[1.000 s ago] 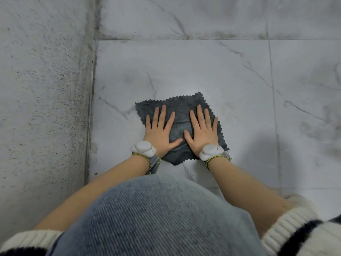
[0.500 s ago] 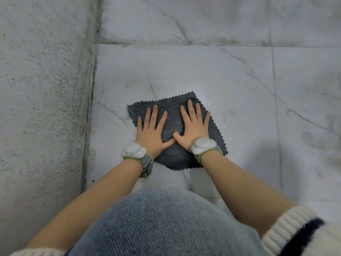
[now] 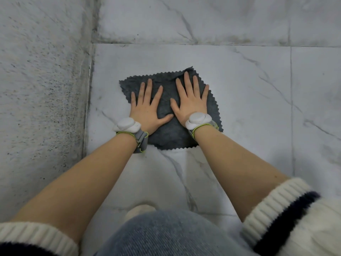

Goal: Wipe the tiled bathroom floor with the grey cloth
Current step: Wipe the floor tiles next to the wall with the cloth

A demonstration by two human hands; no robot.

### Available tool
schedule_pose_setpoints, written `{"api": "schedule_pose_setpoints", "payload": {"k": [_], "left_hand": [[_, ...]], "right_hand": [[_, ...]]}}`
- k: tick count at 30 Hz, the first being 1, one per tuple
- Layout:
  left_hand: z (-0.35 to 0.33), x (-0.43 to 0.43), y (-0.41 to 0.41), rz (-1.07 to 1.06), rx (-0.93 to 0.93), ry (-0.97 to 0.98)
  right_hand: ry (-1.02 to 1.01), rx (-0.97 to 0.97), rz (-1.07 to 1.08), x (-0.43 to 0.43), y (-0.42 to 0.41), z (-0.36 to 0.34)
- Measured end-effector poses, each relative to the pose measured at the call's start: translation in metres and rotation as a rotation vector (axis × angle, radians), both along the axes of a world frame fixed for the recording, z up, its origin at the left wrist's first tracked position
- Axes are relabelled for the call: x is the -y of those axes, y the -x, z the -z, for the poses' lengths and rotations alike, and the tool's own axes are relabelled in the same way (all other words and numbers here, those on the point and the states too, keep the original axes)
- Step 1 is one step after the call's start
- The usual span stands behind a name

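At far left, speckled grey stone wall (image 3: 40, 100) runs down the frame, meeting the white marble-veined tiled floor (image 3: 249, 100) at a dark grout joint. Left forearm bare, cream knit sleeve with navy stripe (image 3: 35, 237) pushed up, reaching forward. Left wrist carries a white oval tracker on a grey strap with lime edging (image 3: 127, 125). Left hand (image 3: 147, 109) lies palm-down, fingers spread flat, pressing the left part of the dark grey zigzag-edged square cloth (image 3: 166, 130); nothing gripped, hand fully open. Cloth lies flat on the floor tile near the wall corner, rotated like a diamond. Right hand (image 3: 191, 102) also palm-down, fingers splayed, flat on the cloth's right part, thumb close to left thumb; open, no grasp. Right wrist has a matching tracker (image 3: 198, 120). Blue denim knee (image 3: 166, 235) at bottom centre.
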State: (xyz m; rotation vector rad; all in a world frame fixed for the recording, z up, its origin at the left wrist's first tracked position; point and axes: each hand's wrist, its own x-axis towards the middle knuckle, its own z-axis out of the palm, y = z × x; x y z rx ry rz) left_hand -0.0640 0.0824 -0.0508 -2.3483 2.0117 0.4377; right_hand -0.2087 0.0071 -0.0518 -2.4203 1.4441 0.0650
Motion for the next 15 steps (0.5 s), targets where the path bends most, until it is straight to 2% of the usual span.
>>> {"api": "schedule_pose_setpoints", "payload": {"k": [15], "left_hand": [[0.004,0.122,0.043,0.090,0.029,0.024]], "right_hand": [[0.062,0.027,0.095,0.108,0.049,0.003]]}}
